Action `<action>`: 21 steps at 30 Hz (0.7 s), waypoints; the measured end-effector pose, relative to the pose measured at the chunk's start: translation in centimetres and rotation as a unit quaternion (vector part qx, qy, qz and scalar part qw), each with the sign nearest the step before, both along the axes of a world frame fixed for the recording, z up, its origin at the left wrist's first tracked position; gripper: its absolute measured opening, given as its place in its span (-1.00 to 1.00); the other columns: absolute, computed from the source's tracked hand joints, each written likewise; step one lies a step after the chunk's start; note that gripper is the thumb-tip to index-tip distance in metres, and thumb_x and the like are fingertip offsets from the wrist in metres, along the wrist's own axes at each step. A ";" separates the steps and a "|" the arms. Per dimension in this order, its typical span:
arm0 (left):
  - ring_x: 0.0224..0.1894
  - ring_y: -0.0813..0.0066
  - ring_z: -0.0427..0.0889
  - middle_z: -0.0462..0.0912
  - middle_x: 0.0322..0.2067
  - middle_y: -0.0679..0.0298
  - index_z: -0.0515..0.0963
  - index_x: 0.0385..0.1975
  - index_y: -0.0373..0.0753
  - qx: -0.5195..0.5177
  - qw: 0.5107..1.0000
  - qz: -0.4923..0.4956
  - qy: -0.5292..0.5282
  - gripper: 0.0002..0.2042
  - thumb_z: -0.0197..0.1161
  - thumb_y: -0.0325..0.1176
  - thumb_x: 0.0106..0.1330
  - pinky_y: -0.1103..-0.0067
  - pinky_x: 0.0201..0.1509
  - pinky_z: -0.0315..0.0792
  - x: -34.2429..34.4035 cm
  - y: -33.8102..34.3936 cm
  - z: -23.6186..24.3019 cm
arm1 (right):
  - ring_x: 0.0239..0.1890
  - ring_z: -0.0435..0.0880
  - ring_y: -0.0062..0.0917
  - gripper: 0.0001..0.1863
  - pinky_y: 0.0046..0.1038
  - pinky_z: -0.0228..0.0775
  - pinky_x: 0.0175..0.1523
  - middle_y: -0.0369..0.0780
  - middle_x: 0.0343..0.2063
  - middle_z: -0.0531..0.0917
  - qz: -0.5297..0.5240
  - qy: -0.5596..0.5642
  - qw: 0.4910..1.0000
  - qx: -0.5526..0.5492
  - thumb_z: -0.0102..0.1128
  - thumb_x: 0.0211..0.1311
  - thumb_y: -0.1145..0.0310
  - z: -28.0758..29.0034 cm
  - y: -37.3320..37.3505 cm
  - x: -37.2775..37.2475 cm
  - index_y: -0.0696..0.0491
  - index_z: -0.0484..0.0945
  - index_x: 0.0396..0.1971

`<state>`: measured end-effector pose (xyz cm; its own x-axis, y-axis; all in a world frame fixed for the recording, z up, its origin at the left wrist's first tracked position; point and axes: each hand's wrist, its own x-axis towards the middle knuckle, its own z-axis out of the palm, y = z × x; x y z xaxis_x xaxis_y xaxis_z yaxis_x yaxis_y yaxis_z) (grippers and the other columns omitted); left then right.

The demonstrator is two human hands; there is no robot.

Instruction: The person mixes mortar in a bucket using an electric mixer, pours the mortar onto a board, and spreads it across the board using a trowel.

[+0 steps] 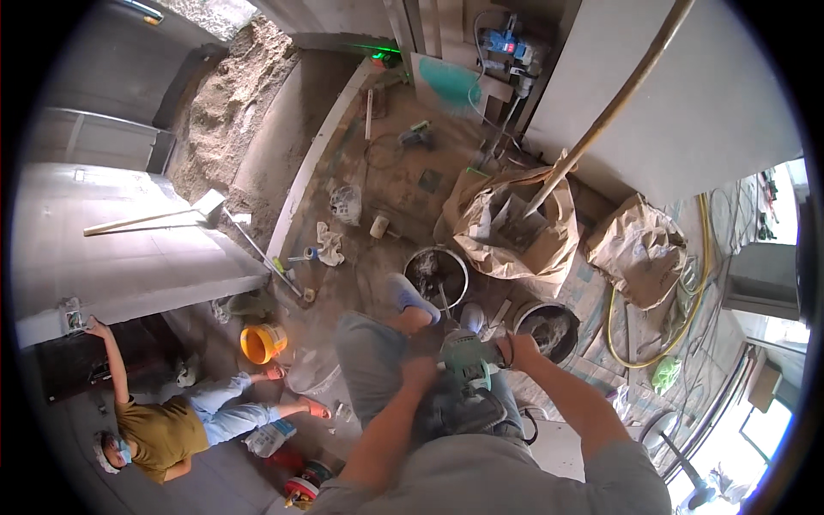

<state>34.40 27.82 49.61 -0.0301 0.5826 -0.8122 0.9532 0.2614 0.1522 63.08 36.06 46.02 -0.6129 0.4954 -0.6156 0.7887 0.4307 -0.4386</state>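
Observation:
A green handheld power mixer [468,359] is held low in front of my body. My right hand [518,352] is wrapped round its right side. My left hand [420,372], somewhat blurred, is closed at its left side, and the grip itself is partly hidden. A thin mixer shaft [443,294] runs down from it into a round bucket [466,283] of wet grey-brown mix. My feet stand on either side of that shaft, close to the bucket. A second, dark bucket [573,342] with lumpy grey mix stands just right of my right hand.
An opened paper sack [549,257] with a long wooden-handled shovel [614,107] stands ahead; another paper sack [639,249] and a yellow hose [611,330] lie right. A mallet [379,227] lies ahead. At left, a co-worker [172,429] reaches toward a wall near an orange bucket [262,343].

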 end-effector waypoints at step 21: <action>-0.32 0.14 0.76 0.74 -0.41 0.09 0.72 -0.43 -0.17 0.082 0.994 -0.062 -0.037 -0.82 0.24 -0.25 0.15 0.28 -0.25 0.61 -0.8 1.6 -1.4 | -0.25 0.69 -0.03 -0.72 -0.07 0.52 -0.16 -0.02 -0.42 0.68 -0.086 0.000 0.996 -0.028 0.18 0.03 0.13 3.8 2.8 -0.5 -0.06 0.55 -0.28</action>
<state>33.58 29.43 48.19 0.1061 0.7036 -0.7027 0.9609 0.1092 0.2544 62.57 38.83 49.84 -0.5217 0.5581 -0.6452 0.8489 0.2644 -0.4578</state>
